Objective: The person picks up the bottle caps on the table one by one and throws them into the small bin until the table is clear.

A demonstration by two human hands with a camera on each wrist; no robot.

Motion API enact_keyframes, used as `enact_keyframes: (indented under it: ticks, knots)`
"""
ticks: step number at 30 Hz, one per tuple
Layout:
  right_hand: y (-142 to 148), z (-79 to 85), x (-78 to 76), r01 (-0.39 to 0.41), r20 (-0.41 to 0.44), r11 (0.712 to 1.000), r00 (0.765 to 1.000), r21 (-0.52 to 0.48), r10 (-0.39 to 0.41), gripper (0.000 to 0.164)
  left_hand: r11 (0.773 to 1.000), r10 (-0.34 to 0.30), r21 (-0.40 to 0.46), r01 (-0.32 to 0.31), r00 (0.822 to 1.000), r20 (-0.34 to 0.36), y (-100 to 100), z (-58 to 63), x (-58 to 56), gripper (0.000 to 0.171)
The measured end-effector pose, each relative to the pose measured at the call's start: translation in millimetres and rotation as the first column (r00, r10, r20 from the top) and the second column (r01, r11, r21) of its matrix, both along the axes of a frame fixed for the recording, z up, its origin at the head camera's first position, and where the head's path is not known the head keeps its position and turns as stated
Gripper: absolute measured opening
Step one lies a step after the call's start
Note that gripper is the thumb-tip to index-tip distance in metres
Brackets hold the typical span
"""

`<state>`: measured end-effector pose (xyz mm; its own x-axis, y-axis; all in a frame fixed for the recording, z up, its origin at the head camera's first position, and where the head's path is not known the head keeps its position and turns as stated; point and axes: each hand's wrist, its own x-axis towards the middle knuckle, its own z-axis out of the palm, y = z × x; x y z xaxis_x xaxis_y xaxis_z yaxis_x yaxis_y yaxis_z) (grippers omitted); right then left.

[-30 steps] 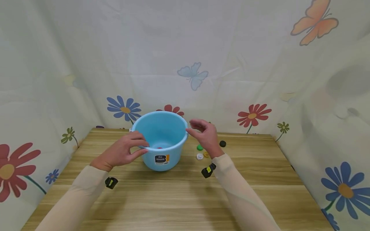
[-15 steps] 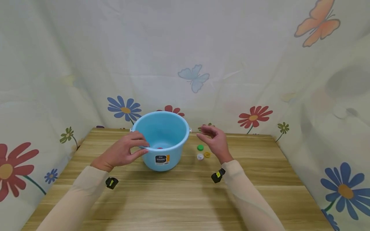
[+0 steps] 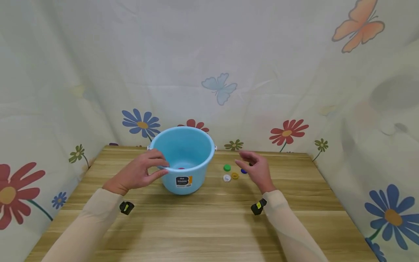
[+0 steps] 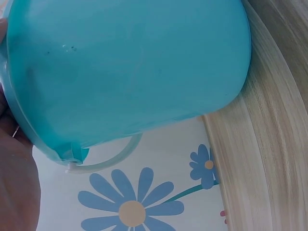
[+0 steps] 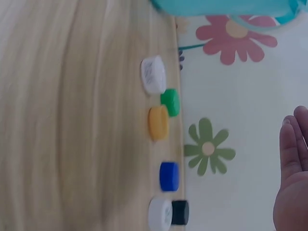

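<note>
A light blue bucket (image 3: 198, 178) stands upright on the table, a bit of something red (image 3: 181, 168) showing inside. My left hand (image 3: 142, 169) grips its near-left rim between thumb and fingers. My right hand (image 3: 258, 173) holds nothing; its fingers are relaxed, thumb apart, above bottle caps to the right of the bucket. Green (image 3: 227, 167), white (image 3: 227, 178) and yellow (image 3: 235, 175) caps lie grouped together, with a blue cap (image 3: 243, 170) partly behind my fingertips. In the right wrist view, a second white cap (image 5: 160, 214) and a black cap (image 5: 180, 212) lie beyond the blue one.
The wood-grain table (image 3: 183, 233) has floral curtains (image 3: 216, 47) behind it and at both sides. A white bucket handle (image 4: 110, 159) hangs behind the bucket in the left wrist view. Small black wrist devices (image 3: 126, 207) sit at both cuffs.
My right hand has moved from beside the bucket's right rim rightward and slightly down, over the caps, uncovering part of the blue cap. The left hand and bucket stay in place.
</note>
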<state>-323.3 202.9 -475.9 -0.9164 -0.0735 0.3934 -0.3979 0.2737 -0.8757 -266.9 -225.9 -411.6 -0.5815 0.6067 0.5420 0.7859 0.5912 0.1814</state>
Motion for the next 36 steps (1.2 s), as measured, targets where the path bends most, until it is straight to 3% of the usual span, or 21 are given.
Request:
enact_keyframes:
  ticks: [10,22,36]
  knots:
    - [22.7,-20.5,3.6,0.035,0.037,0.999,0.999,0.011,-0.036,0.051,1.000,-0.006,0.009,0.006,1.000,0.007,0.3,2.1,2.7,0.021]
    - [40.3,-35.4,3.9,0.089,0.095,0.994,0.991,0.059,-0.095,0.045,1.000,-0.014,0.013,0.014,1.000,-0.011,-0.1,1.4,0.1,0.022]
    - [58.8,-46.3,-1.0,0.136,0.169,0.966,0.970,0.221,-0.176,0.046,1.000,-0.015,0.018,0.015,1.000,-0.004,0.3,0.9,-0.5,0.020]
